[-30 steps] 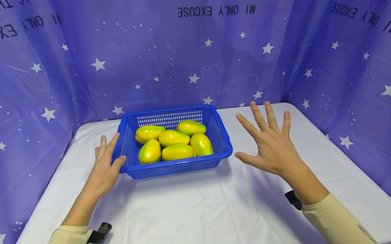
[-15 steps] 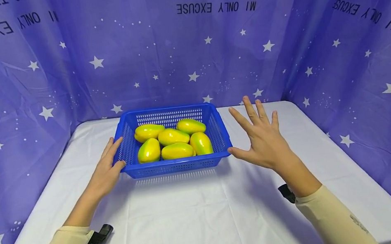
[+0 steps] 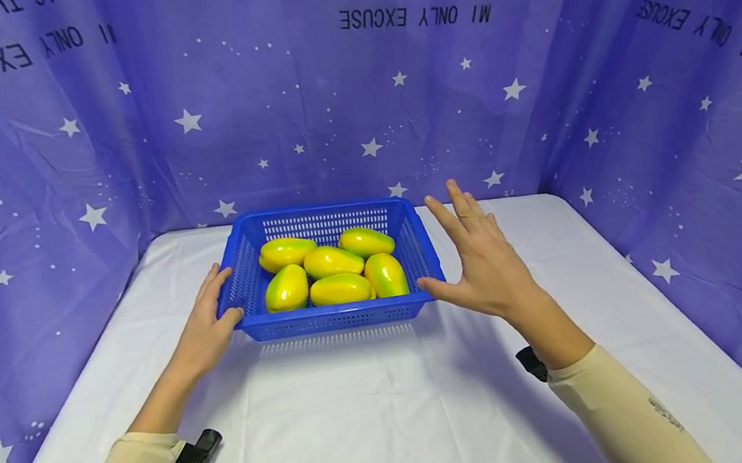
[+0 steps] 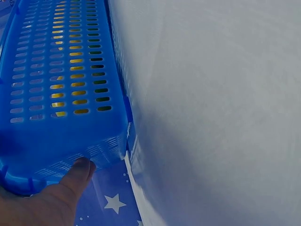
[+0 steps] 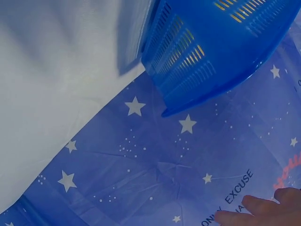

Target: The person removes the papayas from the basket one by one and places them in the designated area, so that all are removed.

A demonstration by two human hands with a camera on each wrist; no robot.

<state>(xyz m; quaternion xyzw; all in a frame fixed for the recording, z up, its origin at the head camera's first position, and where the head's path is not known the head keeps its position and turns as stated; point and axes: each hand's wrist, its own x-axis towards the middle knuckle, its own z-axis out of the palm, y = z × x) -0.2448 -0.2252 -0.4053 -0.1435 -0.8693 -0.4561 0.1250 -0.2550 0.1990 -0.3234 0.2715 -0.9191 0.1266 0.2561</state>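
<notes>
A blue plastic basket (image 3: 336,317) with slotted walls stands toward the back of the white table. Inside lie several glossy yellow-green mangoes (image 3: 340,290). At its left end my left hand (image 3: 205,326) holds the rim, the thumb near the front corner. The left wrist view shows that hand's fingertips (image 4: 82,165) against the basket's end wall (image 4: 61,134). My right hand (image 3: 486,267) is spread beside the right end, its thumb at the front right corner; whether it touches is unclear. Fingers (image 5: 263,212) of that hand appear apart from the basket in the right wrist view.
A white cloth (image 3: 340,418) covers the table. Purple curtains (image 3: 298,115) with stars and lettering enclose the back and both sides, with the back one close behind the basket. Black cameras (image 3: 195,450) sit at both wrists.
My right hand has moved left to the basket's front right corner, its fingers drawing closer together. My left hand has settled onto the left rim. The basket stays in place.
</notes>
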